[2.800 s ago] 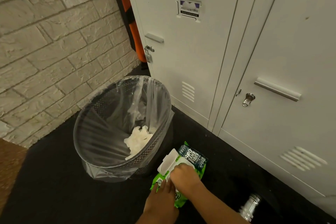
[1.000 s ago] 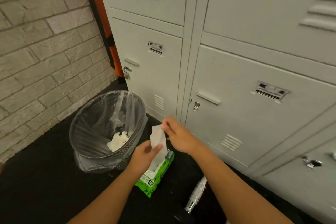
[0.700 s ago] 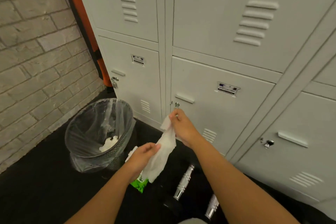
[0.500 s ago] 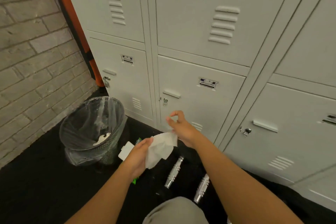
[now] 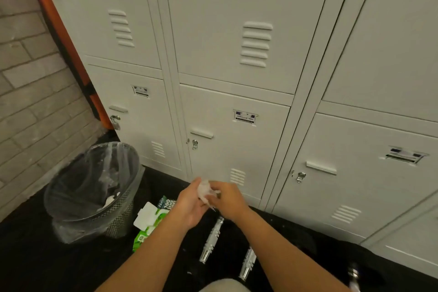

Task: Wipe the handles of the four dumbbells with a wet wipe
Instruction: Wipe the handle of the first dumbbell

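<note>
Hands, left (image 5: 189,206) and right (image 5: 227,201), pinched a crumpled white wipe (image 5: 204,191) above two ribbed chrome dumbbell handles (image 5: 211,239); black ends were indistinct against the floor (image 5: 35,263).

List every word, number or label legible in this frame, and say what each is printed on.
"100" on the green wet wipe pack lying on the floor; the smaller print around it is too blurred to read.
Label on the left lower locker door: blurred, unreadable.
Label on the middle lower locker door: blurred, unreadable.
Label on the right lower locker door: blurred, unreadable.
No other text shows.
</note>
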Tool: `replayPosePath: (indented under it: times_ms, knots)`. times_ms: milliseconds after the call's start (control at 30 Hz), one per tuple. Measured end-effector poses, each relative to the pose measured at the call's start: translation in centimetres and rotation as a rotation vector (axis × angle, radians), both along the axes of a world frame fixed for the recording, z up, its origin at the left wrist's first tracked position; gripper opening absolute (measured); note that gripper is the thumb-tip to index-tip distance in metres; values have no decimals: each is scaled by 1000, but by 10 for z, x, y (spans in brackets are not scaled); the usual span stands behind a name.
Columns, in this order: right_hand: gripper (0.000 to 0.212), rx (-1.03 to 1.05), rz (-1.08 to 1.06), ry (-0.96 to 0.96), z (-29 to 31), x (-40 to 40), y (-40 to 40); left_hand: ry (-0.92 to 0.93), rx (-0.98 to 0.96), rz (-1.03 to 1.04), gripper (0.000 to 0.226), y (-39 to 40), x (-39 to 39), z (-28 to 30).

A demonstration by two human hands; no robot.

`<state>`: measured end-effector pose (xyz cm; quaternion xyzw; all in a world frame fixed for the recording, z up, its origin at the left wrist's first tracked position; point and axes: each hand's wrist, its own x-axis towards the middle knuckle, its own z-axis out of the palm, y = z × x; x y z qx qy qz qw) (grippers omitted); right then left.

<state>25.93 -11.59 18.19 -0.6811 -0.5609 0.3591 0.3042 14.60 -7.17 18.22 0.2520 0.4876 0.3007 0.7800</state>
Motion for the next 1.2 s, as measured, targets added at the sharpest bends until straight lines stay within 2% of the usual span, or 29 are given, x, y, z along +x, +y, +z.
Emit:
replayPosePath:
  times_ms: [100, 233, 333, 467, 533, 633, 733, 867, 967, 1100, 1200]
  knots:
    - [18, 17, -45, 44, -24, -2, 10, 78, 30, -39, 39, 8, 12, -19]
    - [32, -1, -168, 219, -60, 0, 21, 144, 71, -93, 31, 13, 17, -45]
    - [22, -81, -260, 360, -81, 3, 24, 179, 142, -106, 26, 10, 7, -73]
    - [27, -250, -271, 473, -95, 7, 20, 549, 253, -212, 35, 1, -18, -122]
    - [27, -292, -242, 494, -107, 8, 20, 665, 280, -297, 44, -6, -30, -142]
    - [24, -326, -179, 367, -127, 5, 21, 781, 313, -442, 56, -16, -40, -163]
    - [24, -420, -122, 266, -149, -4, 21, 815, 319, -560, 66, -25, -43, -176]
    - [27, -507, -85, 290, -171, -22, 17, 816, 255, -585, 71, -33, -53, -209]
    - [28, -529, 65, 234, -176, -30, 10, 814, 211, -614, 81, -42, -61, -252]
    - [19, -445, 148, 70, -177, -26, 11, 891, 266, -738, 121, -54, -56, -212]
    - [26, -321, 333, -227, -176, -25, 16, 942, 165, -725, 132, -56, -50, -194]
